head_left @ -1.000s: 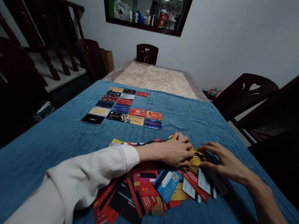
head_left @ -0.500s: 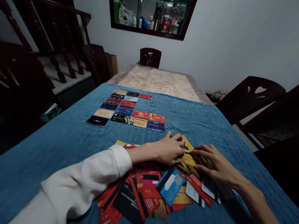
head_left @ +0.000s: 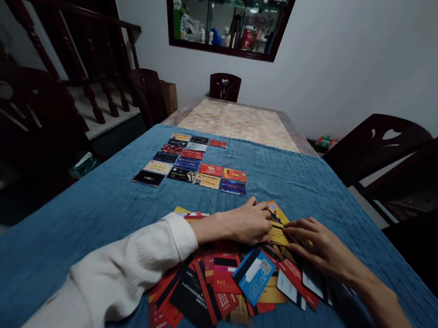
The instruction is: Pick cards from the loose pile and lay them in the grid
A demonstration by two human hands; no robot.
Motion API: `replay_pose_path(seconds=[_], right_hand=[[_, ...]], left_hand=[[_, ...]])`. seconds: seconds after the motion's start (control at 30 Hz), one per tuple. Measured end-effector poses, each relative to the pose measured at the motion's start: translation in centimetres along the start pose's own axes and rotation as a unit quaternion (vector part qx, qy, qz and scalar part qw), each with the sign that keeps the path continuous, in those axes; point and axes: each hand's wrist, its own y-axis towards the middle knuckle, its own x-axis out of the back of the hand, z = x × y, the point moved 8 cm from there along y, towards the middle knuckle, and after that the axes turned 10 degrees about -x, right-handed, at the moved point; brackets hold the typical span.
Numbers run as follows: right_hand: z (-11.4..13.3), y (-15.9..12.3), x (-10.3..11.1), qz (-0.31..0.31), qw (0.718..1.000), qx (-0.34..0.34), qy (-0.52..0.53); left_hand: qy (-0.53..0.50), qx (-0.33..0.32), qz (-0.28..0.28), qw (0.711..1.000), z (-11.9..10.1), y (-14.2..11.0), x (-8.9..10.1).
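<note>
A loose heap of plastic cards lies in front of me; a blue card (head_left: 255, 274), a black card (head_left: 194, 298) and several red ones show on top. At its far right is a yellow card (head_left: 277, 234) with a dark stripe. My left hand (head_left: 250, 222), curled with its fingertips partly hidden, closes on this card's left edge. From the right, my right hand (head_left: 320, 246) has its fingertips pinched at the same card's right edge. Another yellow card (head_left: 275, 211) with a picture pokes out just beyond. Red and white cards lie below my right hand.
Beyond the heap, cards such as a black one (head_left: 148, 177) and a dark blue one (head_left: 233, 187) lie face up in rows. The blue cloth (head_left: 81, 231) covers the table's near part. Dark wooden chairs (head_left: 378, 146) stand around it.
The whole view has shifted slightly, so everything sits a little farther right. Both hands stay at the yellow card, and more of the pictured yellow card behind shows.
</note>
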Motion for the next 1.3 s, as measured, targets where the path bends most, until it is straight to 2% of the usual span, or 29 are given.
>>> replay_pose_path(seconds=[0.33,0.67,0.8,1.03,1.3], right_hand=[[1.8,-0.4,1.4,-0.047,0.998,0.031,-0.019],[0.5,-0.8,1.4,-0.097,0.995,0.016,-0.015],[0.6,-0.8,1.7,-0.139,0.99,0.012,-0.014],[0.3,-0.8,2.0,-0.164,0.985,-0.04,0.026],[-0.7,-0.8,1.6,-0.173,0.979,-0.087,0.069]], left_hand=[[0.035,-0.039,-0.065,0.997,-0.3,-0.3,0.7],[0.066,-0.067,-0.103,0.99,-0.4,-0.2,1.4],[0.074,-0.074,-0.112,0.988,-0.2,-0.2,1.6],[0.011,-0.019,-0.089,0.996,1.1,-0.5,1.5],[-0.141,0.041,-0.144,0.979,3.6,-1.0,0.8]])
